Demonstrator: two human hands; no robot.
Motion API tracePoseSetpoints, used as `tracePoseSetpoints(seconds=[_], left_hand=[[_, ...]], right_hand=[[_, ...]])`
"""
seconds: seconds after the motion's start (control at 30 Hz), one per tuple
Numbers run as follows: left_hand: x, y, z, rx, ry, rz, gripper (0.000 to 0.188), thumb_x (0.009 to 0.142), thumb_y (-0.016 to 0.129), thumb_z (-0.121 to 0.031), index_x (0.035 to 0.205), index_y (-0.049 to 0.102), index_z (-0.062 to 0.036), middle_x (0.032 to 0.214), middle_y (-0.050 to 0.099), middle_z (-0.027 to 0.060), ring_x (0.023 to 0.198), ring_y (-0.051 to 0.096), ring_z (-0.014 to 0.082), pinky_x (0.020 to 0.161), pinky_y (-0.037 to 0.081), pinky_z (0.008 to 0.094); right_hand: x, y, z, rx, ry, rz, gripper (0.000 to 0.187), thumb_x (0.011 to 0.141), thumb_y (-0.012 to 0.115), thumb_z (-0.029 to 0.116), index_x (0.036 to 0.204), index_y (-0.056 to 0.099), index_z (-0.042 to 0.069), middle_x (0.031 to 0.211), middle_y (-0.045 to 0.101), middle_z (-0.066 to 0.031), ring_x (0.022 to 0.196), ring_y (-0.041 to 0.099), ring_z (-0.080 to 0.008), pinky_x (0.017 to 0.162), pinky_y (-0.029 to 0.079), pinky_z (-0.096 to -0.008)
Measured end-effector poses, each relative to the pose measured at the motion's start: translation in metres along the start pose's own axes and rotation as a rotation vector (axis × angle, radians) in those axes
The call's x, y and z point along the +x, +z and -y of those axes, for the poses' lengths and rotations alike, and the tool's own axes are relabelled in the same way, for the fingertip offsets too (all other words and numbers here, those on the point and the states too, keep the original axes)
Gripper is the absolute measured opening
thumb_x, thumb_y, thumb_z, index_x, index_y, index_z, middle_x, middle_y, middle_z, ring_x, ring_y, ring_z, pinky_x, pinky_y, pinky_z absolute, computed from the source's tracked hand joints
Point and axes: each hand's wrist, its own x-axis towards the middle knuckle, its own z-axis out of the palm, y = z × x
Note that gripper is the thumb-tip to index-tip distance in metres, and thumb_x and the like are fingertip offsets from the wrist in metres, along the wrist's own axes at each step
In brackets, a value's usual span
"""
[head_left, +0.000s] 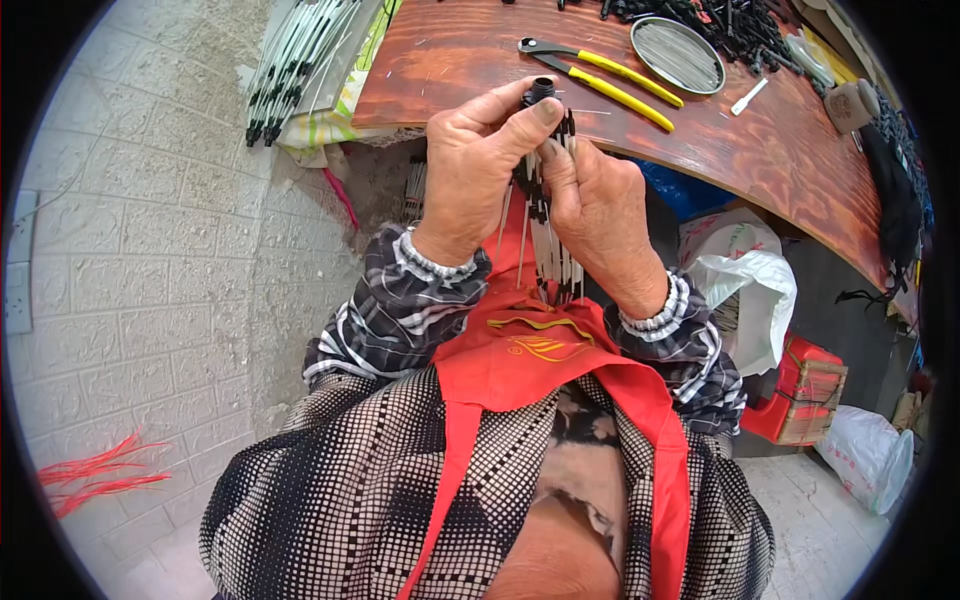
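Gripping a slender rod frame upright in both hands at the near edge of the table.

The fingers of the left hand are pinched about the black collar at the frame's upper end; those of the right hand, partly hidden, grasp the black-jointed rods just below. The frame's thin, pale rods extend downward between the wrists toward the red apron. On the table, just beyond the hands, lie yellow-handled pliers, their head toward the left; near their handles rests a round dish of fine, pale rods, with a small white strip to its right. Dark parts are heaped farther back; a bundle of similar rods projects at the upper left.
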Motion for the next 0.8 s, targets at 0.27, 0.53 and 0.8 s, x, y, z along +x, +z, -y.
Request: tracePoseSetpoints(seconds=[0.27,0.53,0.8], left_hand=[[0.005,0.001,0.01,-0.043,0.104,-0.082,0.023,0.088,0.068,-0.007,0.107,0.066,0.0056,0.088,0.068,0.0035,0.073,0.06,0.0057,0.065,0.049,0.0192],[0.009,-0.007,0.012,-0.055,0.04,-0.029,0.025,0.093,0.063,-0.013,0.111,0.064,0.0047,0.091,0.069,0.0063,0.077,0.064,0.0105,0.071,0.051,0.0222],[0.009,-0.006,0.012,-0.09,0.025,-0.032,0.026,0.094,0.063,-0.015,0.112,0.064,0.0041,0.092,0.069,0.006,0.079,0.065,0.0101,0.072,0.051,0.0222]], right_hand=[[0.009,-0.014,-0.006,0.226,-0.012,0.165,0.027,0.096,0.054,0.023,0.088,0.06,-0.002,0.066,0.061,-0.0184,0.059,0.059,-0.0346,0.053,0.047,-0.0417],[0.0,-0.016,-0.01,0.325,0.029,0.099,0.022,0.095,0.059,0.018,0.096,0.065,-0.003,0.067,0.063,-0.0108,0.058,0.056,-0.0115,0.054,0.046,-0.0287],[0.004,-0.016,-0.018,0.312,0.007,0.063,0.018,0.094,0.06,0.014,0.098,0.066,-0.002,0.068,0.063,-0.0098,0.062,0.06,-0.0111,0.056,0.047,-0.0265]])
